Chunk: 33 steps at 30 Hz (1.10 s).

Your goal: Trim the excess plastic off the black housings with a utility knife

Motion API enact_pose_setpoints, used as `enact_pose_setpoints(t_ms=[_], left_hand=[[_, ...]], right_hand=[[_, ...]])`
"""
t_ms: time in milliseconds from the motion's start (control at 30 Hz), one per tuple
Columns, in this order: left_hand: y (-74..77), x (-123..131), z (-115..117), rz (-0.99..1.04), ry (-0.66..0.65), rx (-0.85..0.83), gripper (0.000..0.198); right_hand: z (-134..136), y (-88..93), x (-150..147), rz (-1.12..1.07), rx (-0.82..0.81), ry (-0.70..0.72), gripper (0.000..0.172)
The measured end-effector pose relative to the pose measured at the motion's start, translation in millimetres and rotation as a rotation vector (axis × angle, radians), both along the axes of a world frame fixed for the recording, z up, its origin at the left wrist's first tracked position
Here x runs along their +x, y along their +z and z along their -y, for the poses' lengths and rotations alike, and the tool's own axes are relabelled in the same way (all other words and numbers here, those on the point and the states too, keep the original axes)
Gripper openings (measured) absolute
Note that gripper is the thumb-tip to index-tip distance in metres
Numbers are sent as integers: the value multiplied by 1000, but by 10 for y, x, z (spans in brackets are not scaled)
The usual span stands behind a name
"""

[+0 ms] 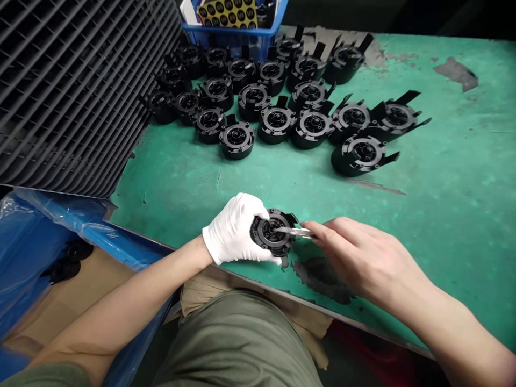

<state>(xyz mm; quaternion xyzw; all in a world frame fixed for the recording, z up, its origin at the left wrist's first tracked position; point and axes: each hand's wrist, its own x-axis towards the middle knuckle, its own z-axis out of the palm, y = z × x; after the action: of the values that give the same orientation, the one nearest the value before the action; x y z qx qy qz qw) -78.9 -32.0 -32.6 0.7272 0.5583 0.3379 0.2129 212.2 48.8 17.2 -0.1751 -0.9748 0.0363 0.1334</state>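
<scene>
My left hand (241, 231), in a white glove, grips a round black plastic housing (269, 248) from its left side, just above the green tabletop. The housing's ringed face with a central hub is turned up toward me. My bare right hand (363, 252) is closed on a slim metal craft knife (302, 232). The pointed blade reaches into the middle of the housing, at or very near the hub; whether it touches cannot be made out. Most of the knife's handle is hidden by my right fingers.
Several similar black housings (237, 140) stand across the back of the green table (455, 172). Behind them is a blue bin (234, 37) with a yellow sticker sheet (228, 13). Black grid trays (76, 91) are stacked at left. A cardboard box (68, 301) with blue plastic sits below.
</scene>
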Motion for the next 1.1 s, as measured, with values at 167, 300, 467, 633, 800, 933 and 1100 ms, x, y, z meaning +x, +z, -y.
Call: enact_pose_setpoints(t_ms=[167,300,467,633,800,933,1100], left_hand=[[-40,-19,11,23,-15,28,89],[-68,-28,32,26,-17,65,90],[-54,-28,25,40,1,27,94],[7,-46,38,130,-21,27,80],[43,-83,81,96,-129,105,41],[43,-70,50,64,-103,89,87],[43,32,-21,-137,-93,-52,116]], right_hand=[[30,-54,51,-8,-11,-79,31],[63,-52,76,8,-13,-75,29],[71,-41,99,3,-67,-58,27],[60,-18,149,-57,-132,-80,32],[28,-9,241,-149,-223,-211,30],[9,-87,224,-142,-278,-270,35],[63,-194,38,-187,-409,-233,40]])
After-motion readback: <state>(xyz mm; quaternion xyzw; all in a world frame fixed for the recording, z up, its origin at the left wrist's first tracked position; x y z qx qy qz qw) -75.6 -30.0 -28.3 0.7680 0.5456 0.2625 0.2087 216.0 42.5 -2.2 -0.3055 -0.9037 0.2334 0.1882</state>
